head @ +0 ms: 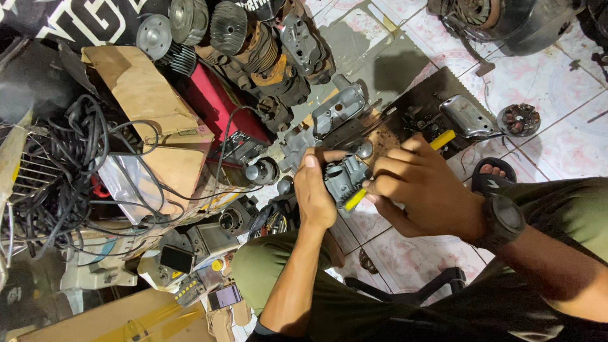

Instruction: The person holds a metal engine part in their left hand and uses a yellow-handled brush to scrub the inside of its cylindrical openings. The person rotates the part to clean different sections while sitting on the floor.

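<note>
**Screwdriver meets carburettor amid a crowded workshop floor**

At far left, a tangle of black cables (66, 171) spills beside a torn brown cardboard box (149, 101), while finned grey metal engine cylinders (244, 38) pile up along the top edge. At centre, the left hand (315, 190) wraps its fingers closed around a small grey cast-metal carburettor body (345, 177), held up off the floor in front of the person's knee. The right hand (421, 190), a black wristwatch (505, 221) behind it, grips a yellow-handled screwdriver (443, 139) in a closed fist, the tool running down to the part's right side; its tip is hidden.

The work appears to be at the fastener stage, and the next move likely calls for steady turning while the left hand braces the part. Room is tight leftward, where parts crowd close; open pink-patterned white floor tile (557, 95) lies to the right, past a dark toothed mat (443, 95) carrying a shiny metal cover (467, 115).
</note>
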